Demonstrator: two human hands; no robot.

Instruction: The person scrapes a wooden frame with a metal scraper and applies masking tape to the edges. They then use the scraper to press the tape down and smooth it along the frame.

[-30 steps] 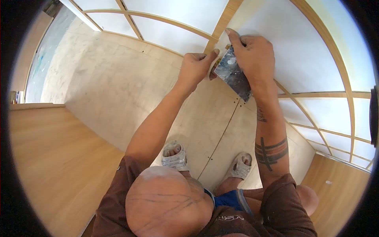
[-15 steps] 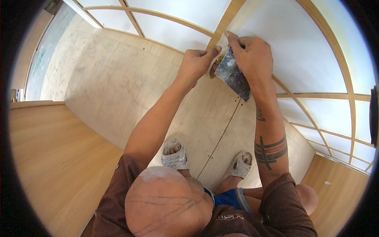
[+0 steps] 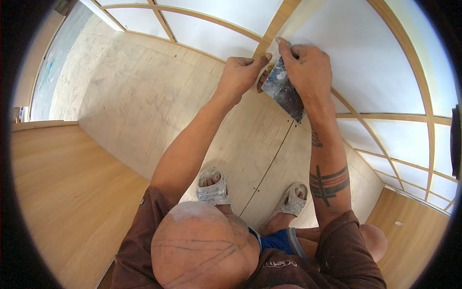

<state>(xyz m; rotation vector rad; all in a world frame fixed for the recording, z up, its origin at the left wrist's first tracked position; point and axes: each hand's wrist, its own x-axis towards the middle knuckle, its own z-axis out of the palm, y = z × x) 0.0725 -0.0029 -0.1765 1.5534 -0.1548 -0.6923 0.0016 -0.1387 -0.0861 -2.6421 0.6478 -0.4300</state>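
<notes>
My left hand (image 3: 240,77) is closed in a pinch, thumb and forefinger together, in front of the wooden strip (image 3: 262,49) of a white-panelled frame. What it pinches is too small to make out. Close beside it on the right, my right hand (image 3: 310,72) is closed on a dark, flat, paint-smeared scraper (image 3: 284,89). The scraper hangs slanting below the fingers, its ragged lower corner over the floor. My right thumb points up against the pale panel (image 3: 358,62). Partly behind the scraper's left edge shows a small yellowish-brown rounded thing (image 3: 262,81).
White panels with wooden strips (image 3: 211,18) run along the far and right sides. Below lies a scuffed plywood floor (image 3: 139,96) with a seam. Wooden boards flank me at left (image 3: 72,178) and right (image 3: 414,231). My sandalled feet (image 3: 211,188) and bent knee (image 3: 204,241) are close.
</notes>
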